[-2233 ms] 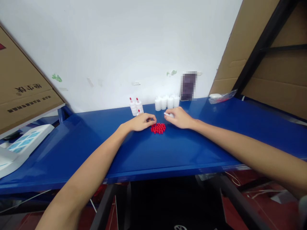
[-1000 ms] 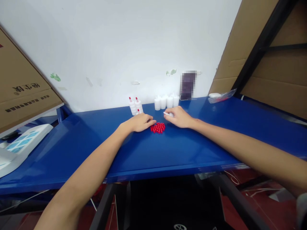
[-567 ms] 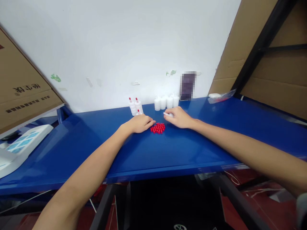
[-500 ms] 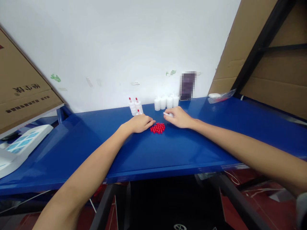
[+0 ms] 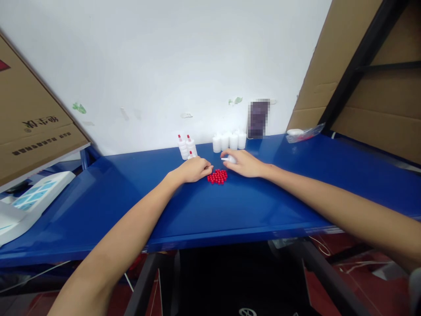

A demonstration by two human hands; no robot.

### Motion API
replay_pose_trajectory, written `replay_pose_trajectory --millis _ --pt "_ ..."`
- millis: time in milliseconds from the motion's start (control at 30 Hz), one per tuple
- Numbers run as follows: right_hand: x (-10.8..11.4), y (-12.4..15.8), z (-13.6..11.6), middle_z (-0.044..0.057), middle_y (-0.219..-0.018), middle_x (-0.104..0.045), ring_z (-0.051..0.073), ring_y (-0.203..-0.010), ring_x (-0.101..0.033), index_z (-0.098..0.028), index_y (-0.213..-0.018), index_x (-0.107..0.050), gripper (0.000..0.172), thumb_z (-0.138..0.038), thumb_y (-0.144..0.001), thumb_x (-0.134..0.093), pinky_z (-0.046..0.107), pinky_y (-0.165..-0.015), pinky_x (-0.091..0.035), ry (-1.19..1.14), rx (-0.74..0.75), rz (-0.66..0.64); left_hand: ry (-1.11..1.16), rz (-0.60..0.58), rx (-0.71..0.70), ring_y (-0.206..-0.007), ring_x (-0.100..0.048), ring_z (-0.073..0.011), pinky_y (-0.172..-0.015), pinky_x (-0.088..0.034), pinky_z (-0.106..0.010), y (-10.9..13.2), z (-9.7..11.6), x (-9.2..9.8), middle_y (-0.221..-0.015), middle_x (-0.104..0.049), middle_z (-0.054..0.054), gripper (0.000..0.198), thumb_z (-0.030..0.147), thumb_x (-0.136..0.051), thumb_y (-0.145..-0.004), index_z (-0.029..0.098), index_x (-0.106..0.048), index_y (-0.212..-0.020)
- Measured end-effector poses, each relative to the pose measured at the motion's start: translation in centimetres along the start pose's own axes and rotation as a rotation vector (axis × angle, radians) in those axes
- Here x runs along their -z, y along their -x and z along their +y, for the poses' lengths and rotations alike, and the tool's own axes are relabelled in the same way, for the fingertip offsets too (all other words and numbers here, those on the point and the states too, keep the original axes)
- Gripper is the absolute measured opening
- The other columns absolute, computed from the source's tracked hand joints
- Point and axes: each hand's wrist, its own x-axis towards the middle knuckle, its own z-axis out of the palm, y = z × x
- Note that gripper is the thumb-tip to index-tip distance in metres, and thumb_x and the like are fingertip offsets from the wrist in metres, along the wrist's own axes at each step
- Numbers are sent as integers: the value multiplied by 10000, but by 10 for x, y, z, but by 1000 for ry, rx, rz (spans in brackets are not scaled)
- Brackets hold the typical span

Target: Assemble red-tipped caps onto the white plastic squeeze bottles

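My right hand [image 5: 245, 163] is closed around a small white squeeze bottle [image 5: 232, 159], tilted so that its thin nozzle points left. Beside the pile of small red caps [image 5: 217, 177], my left hand [image 5: 195, 169] has its fingers drawn together at the pile's left edge; whatever they pinch, if anything, is hidden. Behind that hand stand white bottles with red tips [image 5: 182, 150], one partly covered by the hand. White bottles [image 5: 224, 142] without red tips stand in a group at the wall, behind my right hand.
A dark, blurred-out upright object [image 5: 258, 118] leans against the wall. On the blue table [image 5: 210, 210], a clear plastic bag [image 5: 305, 133] lies at the back right and a white device with blue panels [image 5: 36, 197] at the left. Cardboard [image 5: 36, 118] flanks the left side.
My left fingers have curled in from their stretched position at the caps. The bottle's nozzle in my right hand has shifted slightly left, and those fingers have loosened a little.
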Motion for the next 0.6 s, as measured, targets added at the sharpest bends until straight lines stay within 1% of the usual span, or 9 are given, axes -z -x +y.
replay_pose_trajectory --millis 100,167,300,433,600 --pt "-2 0 3 104 -1161 -714 267 -980 -652 -193 -1226 -630 350 -354 -935 -519 389 -863 -475 -1 45 27 -12 -15 13 -490 -432 -127 -547 -273 -284 0 1 1 -561 -570 -22 439 368 -399 -1000 171 -579 -652" --pt "-4 -1 6 114 -1202 -696 282 -1052 -640 -191 -1219 -626 340 -357 -945 -510 423 -914 -477 3 70 46 -20 -29 28 -500 -455 -132 -547 -279 -282 -1 2 2 -581 -589 -31 460 395 -389 -1011 168 -600 -671" --pt "-6 -1 10 128 -1206 -672 293 -1114 -613 -188 -1241 -614 347 -353 -964 -485 460 -983 -464 21 116 64 -54 -46 77 -519 -486 -142 -553 -289 -281 -2 4 3 -610 -615 -46 492 449 -391 -1017 166 -628 -691" --pt "-6 -2 11 137 -1170 -664 295 -1108 -605 -172 -1249 -614 354 -337 -978 -456 468 -990 -462 33 120 53 -96 -61 125 -543 -511 -157 -564 -302 -283 -2 5 4 -637 -636 -60 497 469 -398 -1013 167 -646 -706" --pt "-8 -2 12 136 -1186 -667 300 -1136 -598 -178 -1239 -618 342 -326 -982 -446 479 -1007 -456 31 136 55 -121 -76 134 -567 -541 -165 -564 -315 -283 -2 4 4 -667 -651 -69 504 485 -391 -1016 165 -653 -727"
